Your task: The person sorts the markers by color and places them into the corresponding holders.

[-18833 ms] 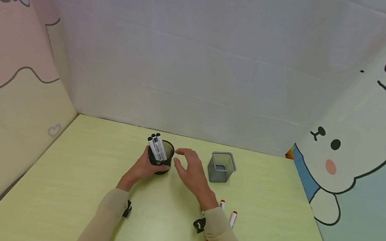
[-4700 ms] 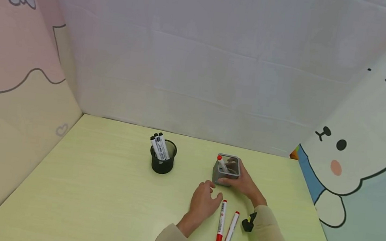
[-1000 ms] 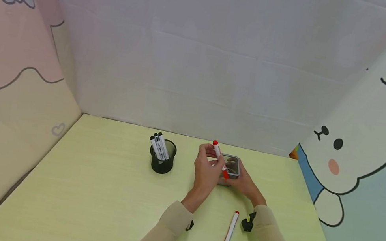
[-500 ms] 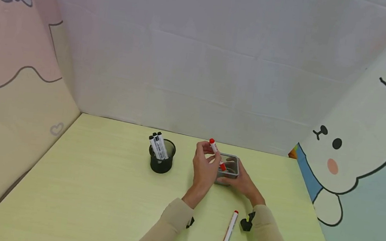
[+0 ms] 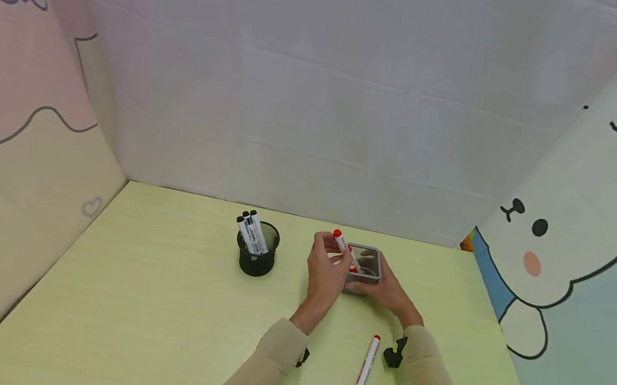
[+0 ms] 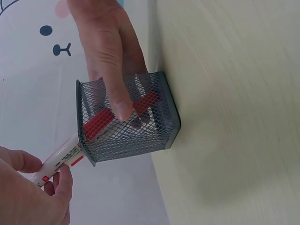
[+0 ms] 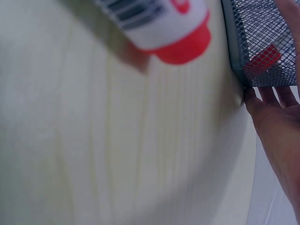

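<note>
My left hand [image 5: 327, 272] pinches a white marker with red ends [image 5: 340, 240] between thumb and fingers. The marker's lower red cap is inside the grey square mesh pen holder [image 5: 365, 279], tilted, as the left wrist view shows through the mesh [image 6: 136, 143]. My right hand [image 5: 392, 295] grips the holder from the right, its thumb across the near side. Another red cap [image 6: 146, 101] shows within the holder, low down. On the table before the hands lies another red marker [image 5: 364, 373]; its red end [image 7: 185, 47] looms close in the right wrist view.
A round black mesh pen cup [image 5: 256, 265] stands to the left, with black-capped markers [image 5: 252, 234] leaning in it. The pale yellow table [image 5: 159, 302] meets a white back wall [image 5: 316, 123]; printed panels flank both sides.
Over the last second my left hand lowered the marker from above the rim into the holder. That marker lay on the table 4.7 s ago. Earliest, both hands were at the black cup.
</note>
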